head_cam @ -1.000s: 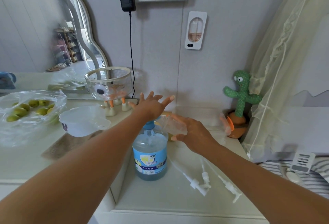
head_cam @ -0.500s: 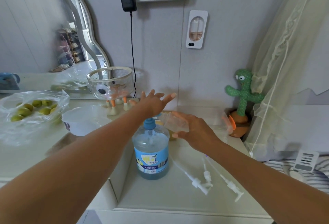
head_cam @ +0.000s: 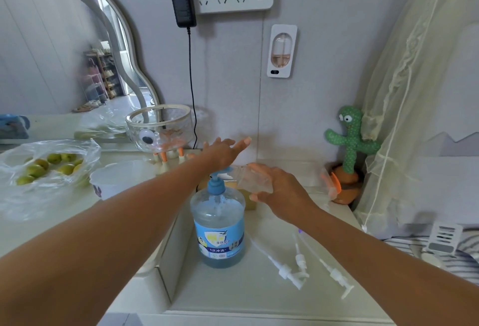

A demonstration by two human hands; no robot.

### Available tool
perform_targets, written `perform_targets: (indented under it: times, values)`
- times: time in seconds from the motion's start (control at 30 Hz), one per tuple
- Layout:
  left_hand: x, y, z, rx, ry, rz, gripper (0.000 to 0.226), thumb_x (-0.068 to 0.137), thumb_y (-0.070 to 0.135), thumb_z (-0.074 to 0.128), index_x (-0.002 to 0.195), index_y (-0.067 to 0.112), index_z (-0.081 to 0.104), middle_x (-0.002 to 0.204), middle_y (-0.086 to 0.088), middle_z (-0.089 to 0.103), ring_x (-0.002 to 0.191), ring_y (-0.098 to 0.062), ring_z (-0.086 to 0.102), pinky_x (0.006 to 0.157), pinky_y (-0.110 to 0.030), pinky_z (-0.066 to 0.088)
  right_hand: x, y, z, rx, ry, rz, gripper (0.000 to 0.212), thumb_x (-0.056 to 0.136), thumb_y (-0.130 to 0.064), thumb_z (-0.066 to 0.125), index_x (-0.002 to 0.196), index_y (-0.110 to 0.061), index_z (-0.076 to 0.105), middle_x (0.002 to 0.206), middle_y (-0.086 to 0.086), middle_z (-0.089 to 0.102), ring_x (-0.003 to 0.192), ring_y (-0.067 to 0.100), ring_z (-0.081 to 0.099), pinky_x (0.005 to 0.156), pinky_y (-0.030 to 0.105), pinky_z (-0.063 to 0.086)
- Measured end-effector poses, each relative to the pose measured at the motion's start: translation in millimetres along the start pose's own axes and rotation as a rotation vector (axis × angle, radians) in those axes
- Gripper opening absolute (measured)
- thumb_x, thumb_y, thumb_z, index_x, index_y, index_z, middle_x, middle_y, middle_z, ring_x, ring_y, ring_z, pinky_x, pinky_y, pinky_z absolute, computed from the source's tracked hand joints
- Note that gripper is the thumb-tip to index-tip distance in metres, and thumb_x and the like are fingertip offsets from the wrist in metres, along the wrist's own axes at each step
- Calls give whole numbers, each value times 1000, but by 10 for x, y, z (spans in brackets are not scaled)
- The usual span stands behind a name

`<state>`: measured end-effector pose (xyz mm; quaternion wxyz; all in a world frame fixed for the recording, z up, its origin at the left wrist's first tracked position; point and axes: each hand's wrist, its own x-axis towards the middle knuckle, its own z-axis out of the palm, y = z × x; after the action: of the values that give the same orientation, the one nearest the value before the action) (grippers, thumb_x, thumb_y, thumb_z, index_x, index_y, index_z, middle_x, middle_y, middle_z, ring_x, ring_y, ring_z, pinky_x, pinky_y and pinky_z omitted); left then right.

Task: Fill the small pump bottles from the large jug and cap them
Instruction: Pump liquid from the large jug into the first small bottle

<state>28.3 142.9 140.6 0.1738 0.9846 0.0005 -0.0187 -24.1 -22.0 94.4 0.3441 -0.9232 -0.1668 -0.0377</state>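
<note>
Soft even daylight, faint shadows, wide-angle bending at edges, slight blur

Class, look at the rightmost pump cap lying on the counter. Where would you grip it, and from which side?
Grip the rightmost pump cap at its thick white collar, coming from above and pinching across it. It lies flat on the counter, collar clear of the other two, and its clear tube looks too thin to hold firmly.

clear plastic jug (head_cam: 217,224), glossy label, crinkly plastic bag (head_cam: 49,170)
</note>
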Motion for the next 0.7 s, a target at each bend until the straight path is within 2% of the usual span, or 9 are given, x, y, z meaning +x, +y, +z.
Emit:
perform_targets:
  times: [0.07,0.13,0.17,0.23,0.3,0.37,0.47,0.57,0.7]
  values:
    - [32,-21,29,-14,-4,1,72,95,64,16,149,18,31,155,-13,27,145,-30,17,118,-51,6,5,12,9,-12,-2,-11,58,83,-28,68,132,-47,43,119,1,57,115,24,51,97,51,42]
    - [4,-30,77,29,1,22,65,97,62,16,150,27,27,159,-10,18,147,-32,9,117,-50,3,24,27,49,-29,-12,-11,56,85,-29,66,133,-47,42,121,1,55,117,25,50,98,53,41]
    - [8,-58,111,34,-3,12,71,92,70,14,149,31,27,160,-8,15,147,-33,4,118,-53,0,27,40,78,-43,-15,-4,57,85,-30,66,133,-47,41,124,1,54,119,25,49,99,54,40]
    - [64,-136,183,-7,33,-37,109,63,95,3,147,33,34,158,-5,21,147,-35,7,115,-60,5,7,72,135,-44,-18,21,60,85,-31,66,136,-48,38,128,-1,53,122,24,47,100,55,39]
    - [171,-213,278,5,41,-42,126,48,101,-5,146,33,35,157,-3,26,147,-32,12,114,-62,8,-29,84,160,1,-20,36,62,85,-28,67,137,-46,39,129,-1,55,122,24,48,101,56,39]
    - [158,-190,230,23,28,-36,117,58,98,-3,147,31,33,157,-4,24,147,-28,11,115,-60,5,-52,71,134,10,-16,32,60,85,-28,67,137,-44,40,127,0,56,121,25,49,101,55,39]
    - [62,-52,105,-15,28,-5,87,87,75,13,148,17,35,155,-8,30,146,-28,17,118,-54,5,-40,28,53,5,1,7,60,85,-30,66,137,-44,39,126,1,55,121,26,48,100,55,40]
    - [79,-45,42,-17,31,23,79,93,66,13,148,13,34,156,-9,28,147,-27,12,118,-53,0,-11,3,6,-28,1,-10,58,86,-31,65,135,-46,39,123,2,54,118,26,48,98,52,42]
    - [70,-41,72,-18,42,23,75,95,64,15,149,16,31,157,-7,26,147,-27,14,119,-49,2,-5,26,43,-55,5,-8,60,87,-34,63,137,-49,35,125,-1,52,120,24,46,98,53,40]
